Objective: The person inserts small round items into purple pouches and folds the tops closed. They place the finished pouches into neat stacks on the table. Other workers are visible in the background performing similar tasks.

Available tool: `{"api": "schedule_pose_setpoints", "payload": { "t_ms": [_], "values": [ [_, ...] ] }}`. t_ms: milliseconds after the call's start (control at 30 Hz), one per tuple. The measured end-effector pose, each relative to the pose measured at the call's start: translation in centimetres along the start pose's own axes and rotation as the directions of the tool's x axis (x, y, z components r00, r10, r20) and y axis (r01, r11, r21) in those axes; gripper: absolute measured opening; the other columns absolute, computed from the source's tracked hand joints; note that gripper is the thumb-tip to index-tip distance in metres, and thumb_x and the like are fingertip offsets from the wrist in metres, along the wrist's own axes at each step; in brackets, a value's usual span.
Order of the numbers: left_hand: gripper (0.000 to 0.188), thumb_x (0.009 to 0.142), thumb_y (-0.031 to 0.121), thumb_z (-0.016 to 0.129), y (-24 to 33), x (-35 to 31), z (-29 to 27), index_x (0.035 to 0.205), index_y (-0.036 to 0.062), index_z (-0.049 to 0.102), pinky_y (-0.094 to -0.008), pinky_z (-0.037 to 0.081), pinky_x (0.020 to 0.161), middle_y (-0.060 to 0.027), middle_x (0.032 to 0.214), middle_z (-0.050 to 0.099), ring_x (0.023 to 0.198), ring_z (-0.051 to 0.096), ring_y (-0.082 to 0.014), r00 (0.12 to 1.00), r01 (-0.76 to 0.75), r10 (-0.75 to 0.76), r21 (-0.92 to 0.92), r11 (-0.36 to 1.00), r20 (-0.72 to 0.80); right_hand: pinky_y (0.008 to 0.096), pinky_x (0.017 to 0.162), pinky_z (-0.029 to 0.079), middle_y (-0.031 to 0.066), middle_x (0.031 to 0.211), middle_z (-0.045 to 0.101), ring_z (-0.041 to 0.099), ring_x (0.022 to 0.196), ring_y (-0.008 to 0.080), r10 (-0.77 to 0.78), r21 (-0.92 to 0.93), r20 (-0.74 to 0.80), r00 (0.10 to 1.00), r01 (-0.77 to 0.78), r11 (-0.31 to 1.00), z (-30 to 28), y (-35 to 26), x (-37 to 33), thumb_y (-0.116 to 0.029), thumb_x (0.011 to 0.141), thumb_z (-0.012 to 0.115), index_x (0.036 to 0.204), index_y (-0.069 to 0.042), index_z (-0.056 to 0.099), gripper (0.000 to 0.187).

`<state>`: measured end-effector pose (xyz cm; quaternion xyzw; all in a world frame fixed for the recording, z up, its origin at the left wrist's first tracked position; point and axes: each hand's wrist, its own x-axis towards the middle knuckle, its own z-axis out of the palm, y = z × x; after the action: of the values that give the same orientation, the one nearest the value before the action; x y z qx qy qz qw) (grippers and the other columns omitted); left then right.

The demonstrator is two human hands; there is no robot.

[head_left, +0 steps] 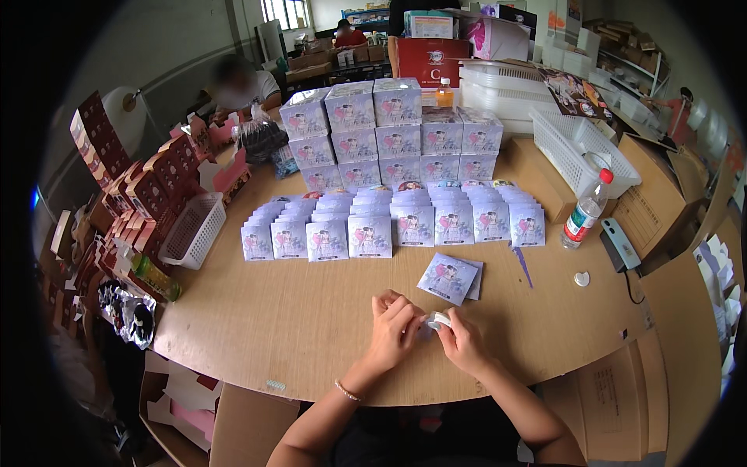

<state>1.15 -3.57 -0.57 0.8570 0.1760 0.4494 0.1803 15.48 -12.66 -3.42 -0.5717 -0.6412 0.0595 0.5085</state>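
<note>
Close together over the near part of the table are my two hands. My right hand is closed on a small white rounded piece that looks partly see-through at its left end. Beside it, my left hand is closed in a pinch near that end; what lies between its fingers is too small to name. Just beyond the hands lies a lilac square printed packet, overlapping another packet under it. Farther off, rows of similar lilac packets stand leaning in several columns.
Behind the packets, lilac printed boxes are stacked. A water bottle, a grey-blue device and a white disc sit right. White baskets stand on both sides. A green bottle is left; a person sits beyond.
</note>
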Motion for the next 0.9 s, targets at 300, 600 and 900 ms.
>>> {"api": "schedule_pose_setpoints", "payload": {
  "t_ms": [300,600,900],
  "values": [
    [0.009,0.085,0.004,0.058,-0.7,0.4,-0.9,0.077,0.0035,0.054,-0.0338,0.032,0.082,-0.0046,0.077,0.050,0.089,0.040,-0.0223,0.884,0.344,-0.426,-0.347,0.873,-0.196,0.0398,0.047,0.043,0.0178,0.068,0.056,0.058,0.056,0.0345,-0.015,0.037,0.157,0.987,0.009,0.999,0.3,-1.3,-0.2,0.000,0.083,0.057,0.087,0.001,0.045,0.013],
    [0.014,0.092,0.011,0.056,-1.9,0.6,-1.3,0.081,0.0037,0.053,-0.0235,0.036,0.076,0.0024,0.080,0.044,0.083,0.040,-0.0090,0.718,0.424,-0.689,-0.725,0.542,-0.095,0.0426,0.047,0.039,0.0189,0.062,0.056,0.056,0.056,0.0363,0.122,-0.117,0.485,0.866,-0.074,0.990,-4.3,-5.1,3.9,-0.012,0.087,0.056,0.088,-0.002,0.044,0.016],
    [0.017,0.097,0.028,0.051,-6.6,3.5,-6.0,0.086,0.0140,0.052,-0.0191,0.037,0.057,0.0059,0.074,0.053,0.065,0.047,-0.0026,0.502,0.235,-0.837,-0.897,0.374,-0.218,0.0444,0.066,0.048,0.0207,0.078,0.063,0.062,0.074,0.0367,0.566,-0.519,0.474,0.674,-0.306,0.798,-10.3,-2.0,1.1,-0.029,0.089,0.055,0.098,-0.001,0.053,0.030]
  ]
}}
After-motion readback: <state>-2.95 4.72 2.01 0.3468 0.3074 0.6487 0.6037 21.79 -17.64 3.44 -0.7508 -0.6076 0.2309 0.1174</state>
